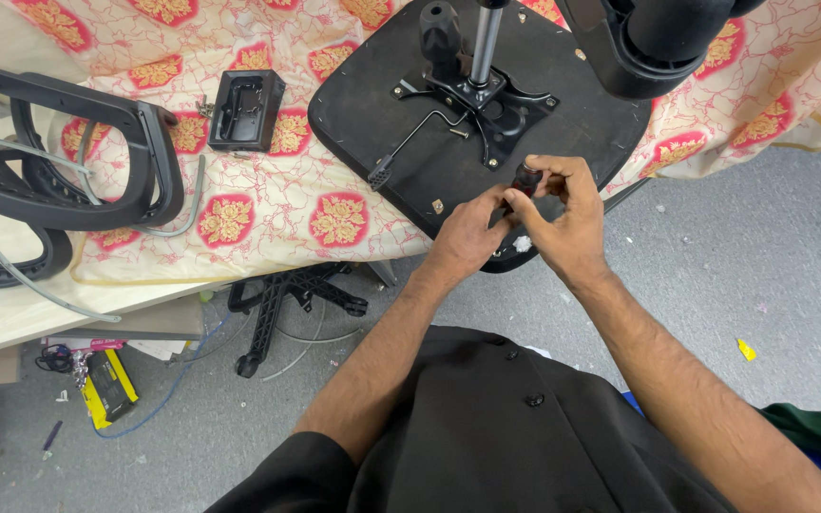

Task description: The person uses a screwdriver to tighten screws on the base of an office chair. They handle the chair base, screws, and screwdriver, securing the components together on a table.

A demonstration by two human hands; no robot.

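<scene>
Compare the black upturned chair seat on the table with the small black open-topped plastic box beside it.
The black upturned chair seat is broad, flat and round-cornered; the small black open-topped plastic box is compact and rectangular. The seat carries a metal mechanism and overhangs the table edge; the box sits hollow, wholly on the patterned cloth. The seat lies by both hands, the box away from them. Both are black.
</scene>
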